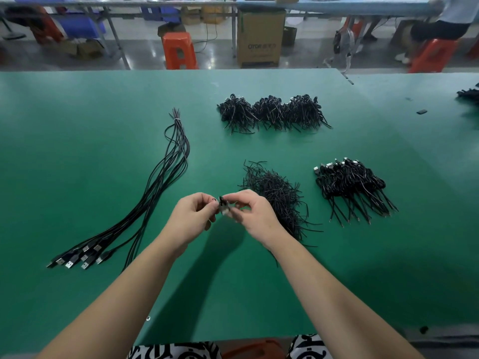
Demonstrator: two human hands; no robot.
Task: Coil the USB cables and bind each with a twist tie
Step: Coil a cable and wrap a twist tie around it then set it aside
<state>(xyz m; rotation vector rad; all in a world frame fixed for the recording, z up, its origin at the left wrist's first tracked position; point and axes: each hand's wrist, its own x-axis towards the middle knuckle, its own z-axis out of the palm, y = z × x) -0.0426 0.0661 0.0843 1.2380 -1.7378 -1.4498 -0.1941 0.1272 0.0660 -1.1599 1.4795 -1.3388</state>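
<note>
- Above the counter (77,177), my left hand (193,216) and right hand (252,213) are pinching one coiled cable (223,204), apparently twisting its tie.
- Bound bundles (352,187) are lying finished; straight cables (155,193) are awaiting coiling.

A small black coiled cable (223,204) is held up between both hands; uncoiled cables (166,172) lie fanned left.

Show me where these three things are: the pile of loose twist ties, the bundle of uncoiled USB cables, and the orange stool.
pile of loose twist ties (274,189): head view, middle of the pile.
bundle of uncoiled USB cables (166,172): head view, middle of the strands.
orange stool (178,49): head view, its front side.
</note>
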